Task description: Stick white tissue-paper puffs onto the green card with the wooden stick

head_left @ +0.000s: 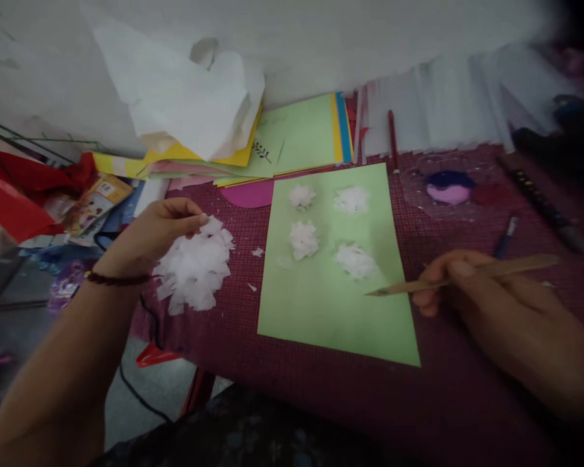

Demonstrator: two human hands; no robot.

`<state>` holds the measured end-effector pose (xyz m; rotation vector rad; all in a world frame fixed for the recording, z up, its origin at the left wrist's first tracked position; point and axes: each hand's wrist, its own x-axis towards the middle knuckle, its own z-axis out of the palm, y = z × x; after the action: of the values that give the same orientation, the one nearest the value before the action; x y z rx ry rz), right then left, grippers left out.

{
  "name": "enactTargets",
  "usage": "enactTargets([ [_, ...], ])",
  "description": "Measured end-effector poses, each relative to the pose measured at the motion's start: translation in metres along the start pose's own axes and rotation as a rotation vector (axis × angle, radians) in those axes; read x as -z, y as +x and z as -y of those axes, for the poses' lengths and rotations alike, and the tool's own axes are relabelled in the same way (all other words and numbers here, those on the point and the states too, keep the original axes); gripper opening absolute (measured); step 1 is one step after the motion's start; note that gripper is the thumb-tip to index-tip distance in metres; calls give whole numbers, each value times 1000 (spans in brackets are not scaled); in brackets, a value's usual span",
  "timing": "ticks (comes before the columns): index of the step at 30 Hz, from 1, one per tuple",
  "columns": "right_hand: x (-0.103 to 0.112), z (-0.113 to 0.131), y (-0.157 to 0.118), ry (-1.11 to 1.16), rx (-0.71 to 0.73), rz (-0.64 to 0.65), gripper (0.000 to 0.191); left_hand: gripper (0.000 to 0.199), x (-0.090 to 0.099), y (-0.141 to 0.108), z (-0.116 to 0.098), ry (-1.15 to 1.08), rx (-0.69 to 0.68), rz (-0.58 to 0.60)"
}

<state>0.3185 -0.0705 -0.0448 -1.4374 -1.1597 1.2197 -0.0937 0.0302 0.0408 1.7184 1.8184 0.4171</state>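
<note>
My left hand [168, 227] is closed in a pinch on a small white paper piece [204, 220], above the upper edge of a pile of cut white paper pieces [194, 269]. A pointed wooden stick [418, 284] lies between the fingers of my right hand [486, 305], its tip over the right part of a light green sheet [331, 318]. Four ruffled clusters of white paper sit on the sheet's upper half; one is the lower right cluster [356, 261], closest to the stick's tip. A faint whitish spot [285, 262] shows below the lower left cluster.
Coloured paper sheets [306, 130] and a large white sheet [185, 91] lie at the back by the wall. On the right are a red pen [392, 139], a plastic palette with purple and pink patches [448, 188], a dark marker [545, 204] and a blue-handled tool [506, 238].
</note>
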Motion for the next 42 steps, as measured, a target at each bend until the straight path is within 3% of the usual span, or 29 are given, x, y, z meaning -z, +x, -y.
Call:
enactTargets([
  [4,0,2,-2,87,-20,98,29,14,-37,-17,-14,-66,-108,131],
  [8,-1,1,-2,119,49,132,27,14,-77,-44,-28,256,-412,-150],
  [9,-1,1,-2,121,62,139,27,14,-84,-51,-29,325,-494,-152],
  [11,-2,3,-2,98,69,150,28,13,-92,-66,-28,333,-558,-32],
  [13,-3,5,-4,80,65,152,28,13,-91,-77,-22,233,-472,43],
  [18,-3,5,-5,93,50,158,27,15,-75,-86,-3,28,-207,-114],
  [24,-3,1,-4,77,43,66,24,14,-92,-91,3,105,-286,-26],
  [34,-4,7,-6,80,14,52,24,13,-112,-88,11,219,-524,-90],
  [38,-6,11,-7,68,12,42,26,12,-114,-85,9,200,-472,-80],
  [42,-6,12,-8,78,18,47,25,10,-108,-87,1,45,-250,-130],
])
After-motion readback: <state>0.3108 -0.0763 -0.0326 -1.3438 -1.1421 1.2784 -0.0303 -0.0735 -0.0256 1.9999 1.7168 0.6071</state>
